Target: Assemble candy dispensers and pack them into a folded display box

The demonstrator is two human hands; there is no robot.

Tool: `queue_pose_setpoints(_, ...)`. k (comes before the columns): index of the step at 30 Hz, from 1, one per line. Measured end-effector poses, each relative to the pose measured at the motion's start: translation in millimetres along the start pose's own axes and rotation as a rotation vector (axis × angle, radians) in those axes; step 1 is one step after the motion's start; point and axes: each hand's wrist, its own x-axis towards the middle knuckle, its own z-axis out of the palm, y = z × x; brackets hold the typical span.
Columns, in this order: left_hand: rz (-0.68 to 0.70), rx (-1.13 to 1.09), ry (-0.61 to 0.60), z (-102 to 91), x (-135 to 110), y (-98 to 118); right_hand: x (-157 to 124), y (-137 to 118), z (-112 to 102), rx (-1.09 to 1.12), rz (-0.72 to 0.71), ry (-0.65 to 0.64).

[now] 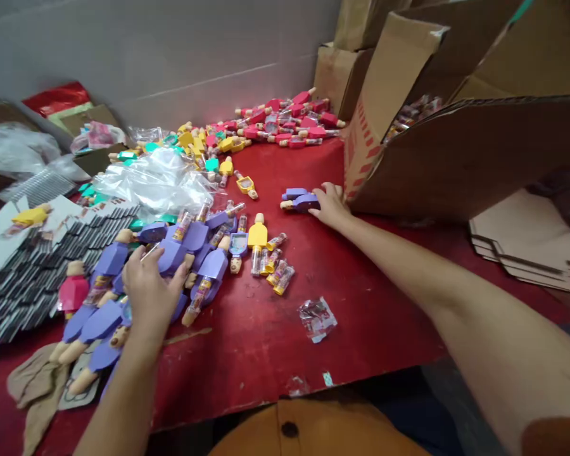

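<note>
On my feed, the left hand (151, 294) sits over a heap of lilac figure-shaped toys (194, 235), each with a clear tube body. I count roughly ten, though the overlap stops me being exact. Its fingers (145, 258) are curved and parted across the heap, but I cannot tell whether they grip anything. The right hand (330, 206) reaches to two lilac figures (300, 200) lying apart on the red worktable (285, 329), its fingers extended and touching them, not closed around them. Beside the heap lie one yellow figure (257, 233) and about five loose tubes (276, 272), while a single red figure (73, 292) lies at its left edge. The colours seem deliberately kept in separate heaps: one yellow-and-teal pile (192, 142) and one pink pile (285, 120) sit farther back, past a crumpled plastic bag (156, 183). To the right, one open cardboard carton (389, 82) tilts on the table, with tubes visible inside and flat card sheets (527, 244) beyond it.
</note>
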Motion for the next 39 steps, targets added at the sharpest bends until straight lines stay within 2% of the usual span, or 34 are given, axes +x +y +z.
queue_pose_setpoints(2,0.143,-0.098,0.132,-0.8,-22.3,10.5,-5.6,2.9,2.7,-0.020,-0.022,-0.014)
queue_pose_setpoints(5,0.390,-0.260,0.175,-3.6,-58.0,37.2,-42.9,-2.8,-7.4,-0.026,-0.090,-0.038)
queue_pose_setpoints(7,0.533,-0.354,0.125,-4.3,-75.4,56.7,-83.6,-17.5,-24.1,0.035,-0.244,-0.026)
queue_pose_setpoints(8,0.580,-0.415,0.084,-4.0,-81.4,65.7,-105.6,-27.9,-34.4,0.103,-0.387,-0.043)
queue_pose_setpoints(10,0.595,-0.557,-0.097,-2.3,-89.1,80.5,-146.1,-50.4,-54.2,0.347,-0.684,-0.094)
queue_pose_setpoints(12,0.495,-0.700,-0.482,-0.5,-93.5,89.6,-172.7,-67.4,-65.9,0.561,-0.824,-0.323)
queue_pose_setpoints(13,0.400,-0.750,-0.704,0.0,-95.4,91.8,-178.7,-71.6,-66.8,0.648,-0.824,-0.415)
queue_pose_setpoints(14,0.281,-0.792,-0.902,0.0,-97.5,92.6,-179.5,-72.8,-64.1,0.702,-0.779,-0.450)
queue_pose_setpoints(15,0.137,-0.847,-1.047,-0.3,-99.8,92.4,-175.9,-71.4,-58.2,0.713,-0.713,-0.422)
queue_pose_setpoints(16,-0.027,-0.921,-1.141,-0.8,-102.3,91.5,-168.9,-68.2,-49.9,0.672,-0.648,-0.363)
queue_pose_setpoints(17,-0.197,-1.011,-1.189,-1.6,-105.0,90.3,-159.7,-64.1,-40.1,0.582,-0.605,-0.301)
queue_pose_setpoints(19,-0.484,-1.220,-1.207,-3.0,-110.4,88.1,-141.0,-57.5,-20.2,0.315,-0.619,-0.256)
queue_pose_setpoints(20,-0.573,-1.307,-1.201,-3.6,-113.0,87.3,-133.8,-56.0,-12.1,0.185,-0.657,-0.277)
queue_pose_setpoints(22,-0.637,-1.377,-1.191,-4.7,-117.8,86.3,-127.8,-56.6,-3.2,0.011,-0.735,-0.316)
queue_pose_setpoints(25,-0.599,-1.337,-1.237,-6.9,-123.7,84.1,-142.1,-57.6,-12.2,-0.016,-0.738,-0.362)
queue_pose_setpoints(28,-0.546,-1.318,-1.306,-9.2,-127.8,82.1,-175.6,-50.6,-41.5,0.134,-0.619,-0.522)
queue_pose_setpoints(30,-0.515,-1.277,-1.393,-9.2,-129.3,83.1,-200.0,-46.0,-63.0,0.215,-0.650,-0.584)
queue_pose_setpoints(32,-0.421,-1.198,-1.494,-7.3,-129.4,86.6,-220.4,-45.1,-79.6,0.215,-0.798,-0.551)
queue_pose_setpoints(34,-0.251,-1.105,-1.565,-4.5,-128.2,91.7,-234.6,-46.8,-89.2,0.120,-0.931,-0.453)
queue_pose_setpoints(37,-0.026,-1.029,-1.623,-2.5,-125.2,99.1,-246.3,-48.9,-95.6,-0.077,-1.016,-0.325)
queue_pose_setpoints(39,0.034,-1.019,-1.656,-4.1,-124.1,102.8,-251.5,-49.8,-98.8,-0.130,-1.034,-0.281)
